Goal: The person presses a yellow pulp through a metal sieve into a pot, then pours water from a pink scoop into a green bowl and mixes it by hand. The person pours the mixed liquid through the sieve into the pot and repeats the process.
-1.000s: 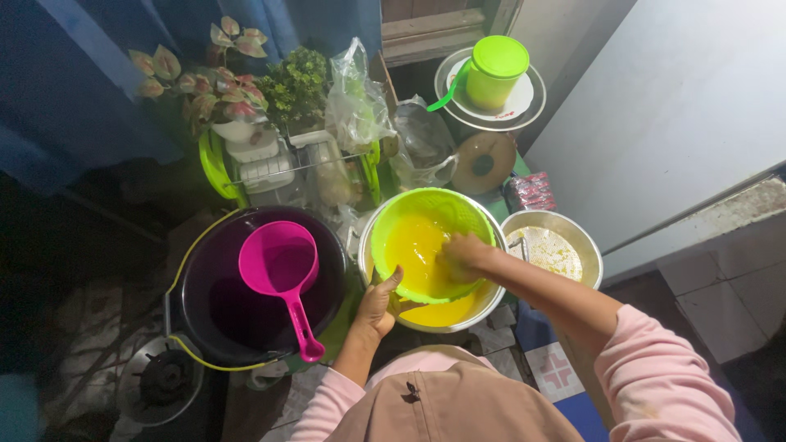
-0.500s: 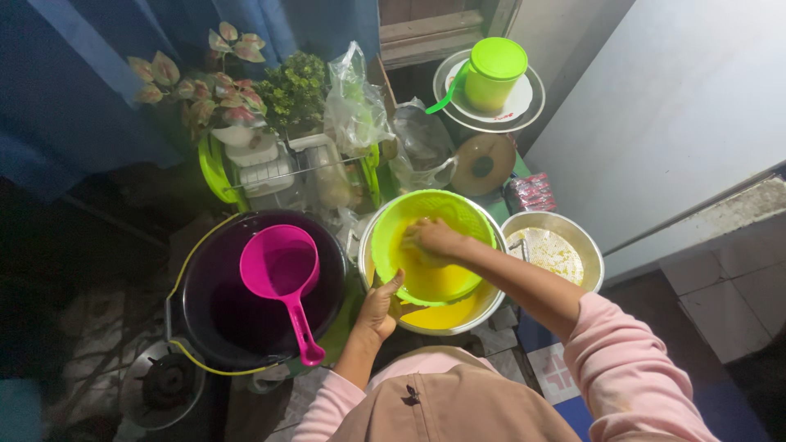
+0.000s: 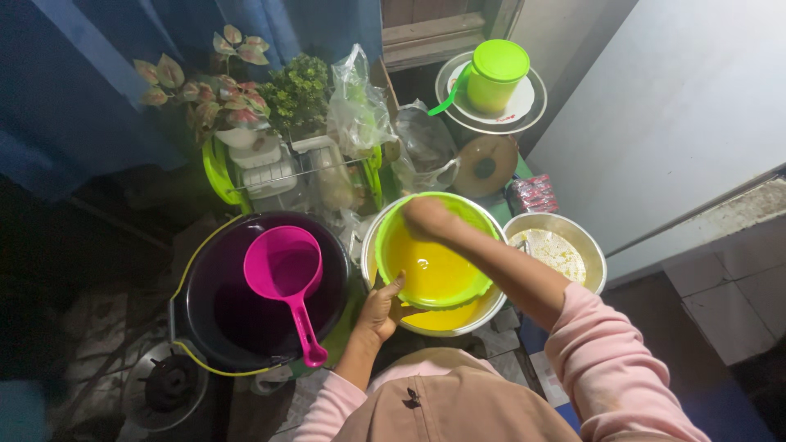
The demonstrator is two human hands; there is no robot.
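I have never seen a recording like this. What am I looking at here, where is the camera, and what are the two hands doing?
There is no machine: a person in pink sleeves works with bare hands. The one camera sits on the person's head and looks straight down. The left hand grips the rim of a round lime-green plastic bowl, which sits in a wider metal basin holding yellowish liquid. The right hand rests on the bowl's far rim. Beside them stand a dark bucket with a pink plastic scoop across it, a smaller metal bowl, a green lidded jug on a plate, and potted plants.
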